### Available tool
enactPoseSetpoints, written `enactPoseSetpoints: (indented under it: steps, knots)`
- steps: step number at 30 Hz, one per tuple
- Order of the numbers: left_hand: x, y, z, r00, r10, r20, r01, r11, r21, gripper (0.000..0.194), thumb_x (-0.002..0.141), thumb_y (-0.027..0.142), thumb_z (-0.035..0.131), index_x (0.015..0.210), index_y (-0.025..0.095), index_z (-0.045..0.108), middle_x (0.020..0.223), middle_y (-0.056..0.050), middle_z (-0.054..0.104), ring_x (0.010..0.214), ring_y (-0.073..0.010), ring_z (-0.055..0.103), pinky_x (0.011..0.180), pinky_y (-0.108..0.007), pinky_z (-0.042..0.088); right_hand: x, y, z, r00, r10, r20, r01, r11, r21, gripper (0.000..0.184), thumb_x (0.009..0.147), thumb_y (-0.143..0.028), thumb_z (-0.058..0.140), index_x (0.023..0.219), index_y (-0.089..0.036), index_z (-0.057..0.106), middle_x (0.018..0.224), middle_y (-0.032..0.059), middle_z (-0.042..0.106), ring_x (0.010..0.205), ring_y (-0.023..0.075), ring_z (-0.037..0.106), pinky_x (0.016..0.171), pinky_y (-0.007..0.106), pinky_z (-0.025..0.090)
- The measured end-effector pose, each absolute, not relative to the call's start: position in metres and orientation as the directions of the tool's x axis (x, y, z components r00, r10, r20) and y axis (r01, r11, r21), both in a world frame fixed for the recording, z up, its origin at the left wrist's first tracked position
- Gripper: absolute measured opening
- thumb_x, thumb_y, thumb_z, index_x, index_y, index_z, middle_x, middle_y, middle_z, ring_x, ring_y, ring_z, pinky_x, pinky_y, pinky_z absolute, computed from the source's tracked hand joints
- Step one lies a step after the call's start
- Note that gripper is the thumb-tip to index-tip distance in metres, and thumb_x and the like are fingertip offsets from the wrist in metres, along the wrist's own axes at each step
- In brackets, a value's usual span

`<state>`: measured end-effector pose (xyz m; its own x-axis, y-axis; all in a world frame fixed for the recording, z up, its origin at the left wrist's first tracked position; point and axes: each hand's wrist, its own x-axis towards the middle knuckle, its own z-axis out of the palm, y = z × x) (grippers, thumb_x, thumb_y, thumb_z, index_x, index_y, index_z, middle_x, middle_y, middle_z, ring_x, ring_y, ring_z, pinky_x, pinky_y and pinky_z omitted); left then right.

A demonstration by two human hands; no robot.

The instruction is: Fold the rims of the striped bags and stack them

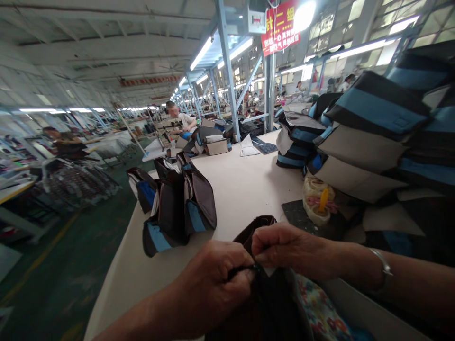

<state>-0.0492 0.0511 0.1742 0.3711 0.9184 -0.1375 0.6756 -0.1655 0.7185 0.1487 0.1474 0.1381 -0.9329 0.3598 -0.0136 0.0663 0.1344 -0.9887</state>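
Observation:
My left hand (216,279) is closed on the top edge of a dark brown fabric bag (265,303) at the bottom centre of the view. My right hand (287,248) pinches the same edge right beside it, fingertips almost touching the left hand's. A metal bracelet (384,265) sits on my right wrist. The bag's open mouth (258,227) rises just behind both hands. Its lower part is hidden by my arms.
A long pale worktable (241,189) stretches away. Finished brown-and-blue bags (177,203) lie at its left edge; a tall stack of them (373,128) fills the right. A small tub with a yellow tool (318,199) sits close by. Other people work at distant tables.

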Motion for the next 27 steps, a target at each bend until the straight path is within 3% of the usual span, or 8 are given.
enactPoseSetpoints:
  steps: [2,4,10,13,17,21,23,27]
  knots:
    - [-0.051,0.050,0.173,0.374,0.920,-0.117,0.680,-0.187,0.709,0.017,0.082,0.010,0.046,0.067,0.017,0.045,0.066,0.005,0.045,0.062,-0.0079,0.040,0.057,-0.024,0.029,0.149,0.145,0.135,-0.935,0.354,-0.017,0.052,0.088,-0.995,0.027,0.094,-0.040,0.056,0.088,-0.014,0.057,0.074,-0.0027,0.046,0.068,0.0089,0.038,0.059,0.021,0.031]
    - [-0.053,0.049,0.170,0.369,0.923,-0.105,0.680,-0.192,0.707,0.017,0.083,0.010,0.046,0.067,0.016,0.047,0.066,0.005,0.046,0.062,-0.0082,0.041,0.057,-0.024,0.029,0.149,0.141,0.134,-0.920,0.391,0.017,0.080,0.231,-0.970,0.027,0.092,-0.041,0.060,0.088,-0.014,0.058,0.076,-0.0026,0.048,0.068,0.0090,0.039,0.060,0.021,0.032]
    - [-0.053,0.047,0.165,0.345,0.933,-0.101,0.683,-0.176,0.709,0.015,0.083,0.012,0.048,0.070,0.015,0.057,0.068,0.003,0.050,0.064,-0.0091,0.044,0.060,-0.025,0.030,0.147,0.130,0.132,-0.845,0.426,0.322,0.018,0.624,-0.781,0.006,0.084,-0.013,0.062,0.086,-0.016,0.057,0.079,-0.0020,0.058,0.071,0.0088,0.048,0.065,0.021,0.035]
    - [-0.058,0.051,0.168,0.337,0.918,-0.210,0.596,-0.036,0.802,0.017,0.087,0.024,0.052,0.076,0.015,0.061,0.070,0.003,0.047,0.067,-0.0108,0.042,0.061,-0.025,0.030,0.148,0.129,0.130,-0.825,0.308,0.474,-0.088,0.758,-0.646,0.006,0.090,-0.010,0.052,0.089,-0.016,0.055,0.082,0.0015,0.057,0.072,0.0105,0.049,0.064,0.023,0.036]
    - [-0.066,0.058,0.172,0.413,0.849,-0.330,0.425,0.141,0.894,0.044,0.096,0.051,0.046,0.074,0.014,0.056,0.069,0.003,0.036,0.066,-0.0109,0.032,0.059,-0.027,0.027,0.154,0.127,0.135,-0.826,0.102,0.554,-0.143,0.913,-0.382,0.016,0.092,-0.006,0.041,0.093,-0.012,0.056,0.086,0.0086,0.061,0.074,0.0154,0.050,0.069,0.028,0.042]
    - [-0.063,0.058,0.172,0.453,0.786,-0.422,0.507,0.162,0.846,0.038,0.095,0.049,0.051,0.078,0.015,0.055,0.067,0.005,0.034,0.062,-0.0101,0.028,0.053,-0.026,0.022,0.163,0.122,0.135,-0.841,-0.105,0.531,-0.162,0.985,-0.061,0.025,0.096,-0.012,0.037,0.093,-0.011,0.062,0.094,0.0164,0.065,0.078,0.0224,0.054,0.077,0.039,0.047]
    - [-0.058,0.054,0.172,0.450,0.819,-0.356,0.582,0.033,0.812,0.031,0.096,0.041,0.050,0.081,0.015,0.058,0.069,0.004,0.042,0.065,-0.0100,0.036,0.057,-0.024,0.028,0.167,0.121,0.132,-0.856,-0.066,0.513,-0.174,0.971,-0.165,0.023,0.096,-0.014,0.039,0.095,-0.011,0.062,0.096,0.0163,0.065,0.081,0.0227,0.055,0.080,0.040,0.047]
    - [-0.049,0.046,0.171,0.445,0.881,-0.160,0.682,-0.218,0.698,0.022,0.096,0.028,0.047,0.078,0.017,0.053,0.075,0.003,0.052,0.068,-0.0091,0.044,0.064,-0.022,0.033,0.170,0.130,0.132,-0.844,0.383,0.376,-0.068,0.619,-0.782,0.022,0.103,-0.022,0.038,0.101,-0.013,0.058,0.094,0.0078,0.062,0.082,0.0141,0.055,0.076,0.027,0.046]
